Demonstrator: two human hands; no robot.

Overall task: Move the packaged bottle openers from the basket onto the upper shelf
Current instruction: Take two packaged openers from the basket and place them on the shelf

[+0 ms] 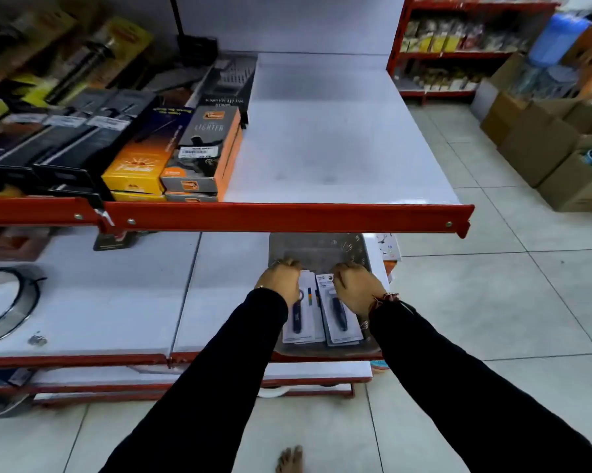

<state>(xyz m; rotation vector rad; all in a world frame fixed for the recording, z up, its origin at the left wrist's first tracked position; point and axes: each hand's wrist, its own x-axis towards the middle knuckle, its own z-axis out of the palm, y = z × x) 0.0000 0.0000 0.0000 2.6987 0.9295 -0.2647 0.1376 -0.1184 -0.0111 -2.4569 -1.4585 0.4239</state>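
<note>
A clear plastic basket rests on the lower shelf, partly under the red front rail of the upper shelf. Inside it lie two stacks of packaged bottle openers on white cards with dark blue handles, a left stack and a right stack. My left hand is curled over the top of the left stack. My right hand is curled over the top of the right stack. Both hands hide the cards' upper ends, and whether the fingers truly grip them is hard to see.
The upper shelf's left half holds boxed lighters and other packaged goods. A metal ring lies on the lower shelf at left. Cardboard boxes stand on the tiled floor at right. My bare foot shows below.
</note>
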